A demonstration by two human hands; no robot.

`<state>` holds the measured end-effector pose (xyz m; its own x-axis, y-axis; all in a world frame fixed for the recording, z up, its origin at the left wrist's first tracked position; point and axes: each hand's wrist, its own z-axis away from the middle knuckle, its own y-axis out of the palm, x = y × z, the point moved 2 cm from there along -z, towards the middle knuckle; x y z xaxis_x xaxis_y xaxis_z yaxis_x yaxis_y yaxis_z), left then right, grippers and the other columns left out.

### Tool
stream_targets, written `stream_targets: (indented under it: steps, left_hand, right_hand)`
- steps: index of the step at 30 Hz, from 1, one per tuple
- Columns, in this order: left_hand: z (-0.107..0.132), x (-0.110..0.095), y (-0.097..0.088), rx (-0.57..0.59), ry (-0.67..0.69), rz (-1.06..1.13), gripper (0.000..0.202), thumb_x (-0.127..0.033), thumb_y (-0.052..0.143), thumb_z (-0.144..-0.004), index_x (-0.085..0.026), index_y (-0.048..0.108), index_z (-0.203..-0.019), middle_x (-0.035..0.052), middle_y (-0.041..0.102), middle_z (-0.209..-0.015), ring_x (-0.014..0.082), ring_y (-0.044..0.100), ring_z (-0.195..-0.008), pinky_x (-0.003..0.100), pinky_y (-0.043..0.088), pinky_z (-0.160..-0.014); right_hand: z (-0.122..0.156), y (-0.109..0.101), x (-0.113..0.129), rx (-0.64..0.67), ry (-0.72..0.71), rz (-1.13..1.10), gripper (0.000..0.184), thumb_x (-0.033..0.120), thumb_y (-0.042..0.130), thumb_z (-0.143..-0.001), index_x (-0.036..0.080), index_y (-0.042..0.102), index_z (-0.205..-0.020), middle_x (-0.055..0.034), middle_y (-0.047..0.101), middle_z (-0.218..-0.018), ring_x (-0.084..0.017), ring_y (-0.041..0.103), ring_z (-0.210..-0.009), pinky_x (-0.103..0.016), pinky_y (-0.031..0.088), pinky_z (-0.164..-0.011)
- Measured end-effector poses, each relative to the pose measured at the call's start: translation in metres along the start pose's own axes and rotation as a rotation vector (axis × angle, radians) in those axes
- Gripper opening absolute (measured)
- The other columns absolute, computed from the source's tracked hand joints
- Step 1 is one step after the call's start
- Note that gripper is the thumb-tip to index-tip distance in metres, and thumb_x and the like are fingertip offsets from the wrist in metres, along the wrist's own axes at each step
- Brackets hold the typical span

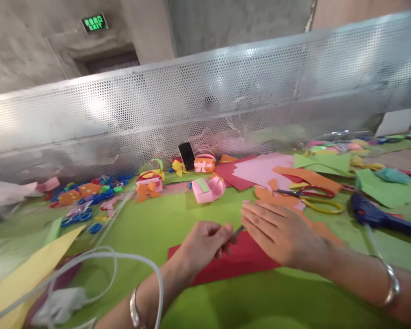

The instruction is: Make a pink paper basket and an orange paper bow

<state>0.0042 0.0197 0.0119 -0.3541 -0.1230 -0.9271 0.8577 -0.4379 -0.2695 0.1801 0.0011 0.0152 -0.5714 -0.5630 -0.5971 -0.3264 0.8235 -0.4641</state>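
My left hand (205, 244) is closed in a pinch round a thin dark stick-like tool (238, 231), maybe a pencil, over a red paper sheet (233, 265) lying on the green table (150, 228). My right hand (281, 233) lies open with fingers stretched flat, pressing on the red sheet's right part, its fingertips close to the tool's tip. Both wrists wear silver bangles.
Yellow-handled scissors (317, 198) and a blue glue gun (380, 217) lie to the right. Pink, red, orange and green papers (267, 171) sit behind them. Small paper gift boxes (208, 187), a phone (187, 155), blue bits (89, 201) and a white cable (116, 260) are left. A perforated metal screen (205, 105) backs the table.
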Motion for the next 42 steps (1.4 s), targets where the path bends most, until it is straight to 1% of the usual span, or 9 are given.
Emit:
stream_targets:
  steps: [8, 14, 20, 23, 25, 27, 30, 39, 42]
  left_hand:
    - [-0.004, 0.005, 0.000, 0.047, -0.102, 0.015, 0.041, -0.056, 0.064, -0.068, -0.016, 0.054, -0.059, -0.0050, 0.049, -0.051, 0.0061, 0.036, -0.047, 0.023, 0.022, -0.047]
    - [-0.004, 0.007, 0.002, -0.016, -0.066, 0.032, 0.051, -0.069, 0.052, -0.071, -0.018, 0.051, -0.064, -0.0043, 0.050, -0.052, 0.0072, 0.033, -0.044, 0.024, 0.021, -0.046]
    - [0.003, 0.005, 0.010, -0.020, -0.009, -0.119, 0.018, -0.029, 0.056, -0.073, -0.018, 0.051, -0.061, -0.0064, 0.042, -0.055, 0.0090, 0.032, -0.054, 0.024, 0.026, -0.053]
    - [0.003, 0.006, 0.005, -0.123, 0.095, -0.331, 0.012, -0.019, 0.053, -0.074, -0.017, 0.056, -0.062, -0.0037, 0.049, -0.059, 0.0114, 0.041, -0.059, 0.025, 0.031, -0.056]
    - [0.004, 0.006, 0.002, -0.201, 0.182, -0.564, 0.014, -0.018, 0.055, -0.077, -0.017, 0.062, -0.065, -0.0005, 0.057, -0.064, 0.0142, 0.049, -0.063, 0.026, 0.034, -0.060]
    - [0.005, 0.007, 0.001, -0.213, 0.242, -0.736, 0.016, -0.020, 0.057, -0.081, -0.017, 0.067, -0.069, 0.0031, 0.065, -0.070, 0.0169, 0.055, -0.068, 0.027, 0.036, -0.064]
    - [0.007, 0.009, 0.004, -0.158, 0.282, -0.780, 0.016, -0.023, 0.061, -0.084, -0.018, 0.072, -0.074, 0.0039, 0.070, -0.074, 0.0179, 0.060, -0.071, 0.027, 0.038, -0.064]
    - [0.003, 0.020, 0.013, -0.154, 0.321, -0.618, 0.016, -0.028, 0.067, -0.086, -0.018, 0.075, -0.076, 0.0030, 0.073, -0.071, 0.0155, 0.064, -0.066, 0.025, 0.043, -0.062]
    - [0.005, 0.022, 0.012, -0.201, 0.342, -0.638, 0.031, -0.041, 0.062, -0.089, -0.015, 0.074, -0.102, 0.0095, 0.075, -0.098, 0.0231, 0.068, -0.094, 0.031, 0.051, -0.085]
  right_hand:
    - [0.006, 0.002, 0.000, 0.004, 0.060, -0.089, 0.032, 0.003, 0.040, -0.091, 0.006, 0.072, -0.089, -0.0153, 0.076, -0.094, -0.029, 0.072, -0.091, -0.043, 0.060, -0.078]
    - [0.008, 0.009, 0.012, -0.047, 0.106, -0.110, 0.034, 0.003, 0.039, -0.088, 0.008, 0.073, -0.081, -0.0144, 0.077, -0.090, -0.030, 0.072, -0.088, -0.042, 0.060, -0.076]
    - [0.012, 0.010, 0.020, -0.045, 0.138, -0.151, 0.032, 0.003, 0.041, -0.088, 0.010, 0.072, -0.093, -0.0133, 0.076, -0.099, -0.029, 0.070, -0.097, -0.046, 0.056, -0.085]
    - [0.017, 0.013, 0.014, 0.044, 0.225, -0.288, 0.031, 0.027, 0.046, -0.096, 0.013, 0.065, -0.116, -0.0118, 0.071, -0.116, -0.029, 0.067, -0.105, -0.049, 0.057, -0.087]
    - [0.023, 0.015, 0.006, 0.096, 0.358, -0.395, 0.045, 0.048, 0.048, -0.095, 0.015, 0.061, -0.123, -0.0128, 0.070, -0.118, -0.027, 0.068, -0.102, -0.042, 0.061, -0.078]
    - [0.029, 0.018, -0.003, 0.131, 0.518, -0.533, 0.039, 0.051, 0.048, -0.095, 0.020, 0.065, -0.112, -0.0101, 0.072, -0.106, -0.023, 0.071, -0.091, -0.032, 0.061, -0.067]
    - [0.036, 0.022, -0.007, 0.225, 0.643, -0.805, 0.025, 0.038, 0.050, -0.096, 0.025, 0.066, -0.083, -0.0027, 0.070, -0.081, -0.016, 0.069, -0.070, -0.022, 0.057, -0.056]
    - [0.037, 0.026, -0.005, 0.261, 0.534, -0.854, 0.036, 0.035, 0.042, -0.099, 0.025, 0.058, -0.068, 0.0023, 0.060, -0.057, -0.012, 0.058, -0.045, -0.018, 0.046, -0.040]
    - [0.044, 0.030, -0.017, 0.210, 0.571, -0.783, 0.037, 0.040, 0.041, -0.098, 0.026, 0.057, -0.067, 0.0023, 0.061, -0.057, -0.013, 0.059, -0.044, -0.021, 0.046, -0.038]
